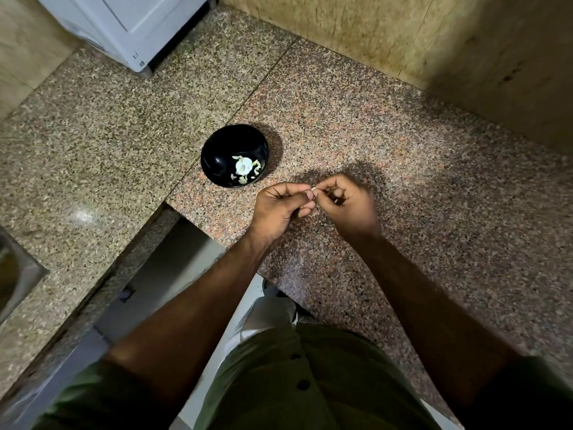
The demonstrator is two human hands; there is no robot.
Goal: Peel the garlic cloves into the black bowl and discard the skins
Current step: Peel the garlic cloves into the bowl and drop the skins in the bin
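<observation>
A black bowl (234,155) sits on the speckled granite counter (341,103). Inside it lie a white garlic piece (243,165) and several pale cloves or skins; I cannot tell which. To the right of the bowl and nearer to me, my left hand (279,209) and my right hand (348,201) meet above the counter. Between their fingertips is a small pale garlic clove (313,190), pinched by both hands. Most of the clove is hidden by the fingers.
A white appliance (124,26) stands at the back left of the counter. A tiled wall (403,35) runs along the back right. A metal sink edge (15,274) shows at the far left. The counter has a cut-out corner in front of the bowl.
</observation>
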